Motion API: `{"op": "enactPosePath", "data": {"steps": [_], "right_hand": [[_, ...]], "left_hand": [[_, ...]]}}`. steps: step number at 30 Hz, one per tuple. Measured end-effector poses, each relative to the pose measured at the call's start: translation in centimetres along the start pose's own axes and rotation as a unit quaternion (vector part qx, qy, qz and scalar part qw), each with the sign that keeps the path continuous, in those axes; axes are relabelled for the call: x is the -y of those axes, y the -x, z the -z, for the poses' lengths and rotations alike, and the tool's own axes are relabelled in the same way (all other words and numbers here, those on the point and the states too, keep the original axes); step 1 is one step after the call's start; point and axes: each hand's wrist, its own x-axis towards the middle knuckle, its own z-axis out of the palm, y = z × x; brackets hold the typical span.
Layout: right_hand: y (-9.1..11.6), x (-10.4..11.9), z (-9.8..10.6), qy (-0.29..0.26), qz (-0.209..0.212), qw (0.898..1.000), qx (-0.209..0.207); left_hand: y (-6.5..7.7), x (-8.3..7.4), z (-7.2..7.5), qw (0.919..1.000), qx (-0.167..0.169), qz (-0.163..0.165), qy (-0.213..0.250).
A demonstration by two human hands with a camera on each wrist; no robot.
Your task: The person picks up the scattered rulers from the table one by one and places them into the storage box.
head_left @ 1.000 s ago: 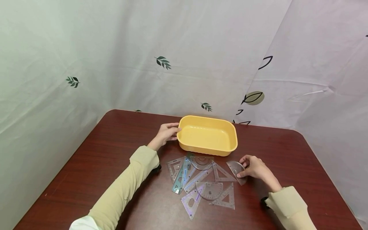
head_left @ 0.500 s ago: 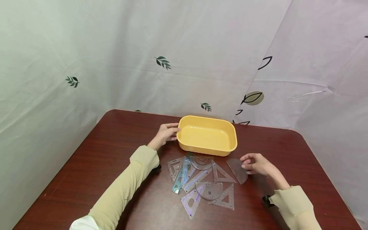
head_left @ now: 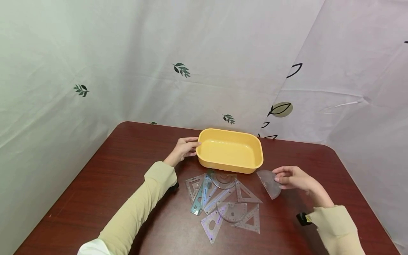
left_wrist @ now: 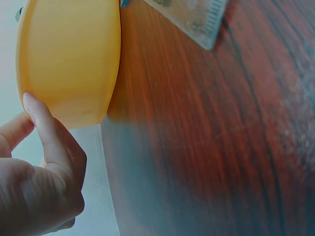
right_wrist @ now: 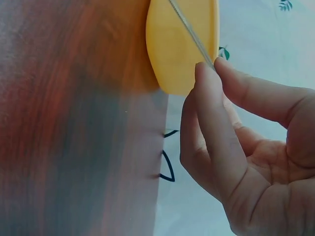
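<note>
My left hand (head_left: 183, 148) pinches the left end of a yellow plastic basin (head_left: 227, 166); in the left wrist view the fingertips meet at the rim of the basin (left_wrist: 74, 54). Between thumb and fingers of my right hand (head_left: 294, 180) is a clear half-round protractor (head_left: 269, 185), tilted and raised above the table, right of the basin's near corner. From the right wrist camera this protractor (right_wrist: 191, 33) appears edge-on, held at one end. Two more clear protractors, one low (head_left: 232, 211) and one high (head_left: 224, 180), lie among the drawing tools.
Near the basin lie several clear set squares (head_left: 247, 193), a greenish ruler (head_left: 197, 202), a clear ruler (head_left: 220, 200) and a purple-marked set square (head_left: 213, 225), partly overlapping. The brown tabletop (head_left: 153, 226) ends at a white patterned cloth (head_left: 204, 63) behind.
My right hand has picked the protractor up from the table and moved it slightly right and farther away. The left hand and basin have stayed put.
</note>
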Motion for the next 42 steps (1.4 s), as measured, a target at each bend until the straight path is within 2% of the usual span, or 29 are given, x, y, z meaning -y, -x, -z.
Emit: {"op": "enactPosePath", "data": {"steps": [12,29,36,42], "right_hand": [[-0.1,1.4,0.9,0.000,0.009,1.000,0.015],[-0.2,1.5,2.5,-0.018,0.019,0.999,0.030],[-0.4,1.7,2.7,-0.011,0.012,1.000,0.015],[-0.8,2.2,2.6,-0.016,0.023,1.000,0.014]], "left_hand": [[0.0,-0.1,0.1,0.9999,0.010,0.011,0.004],[0.0,-0.1,0.0,0.9999,0.006,0.006,0.006],[0.0,-0.2,0.1,0.9999,0.004,0.012,0.010],[-0.1,-0.1,0.1,0.9995,0.006,0.024,0.019]]}}
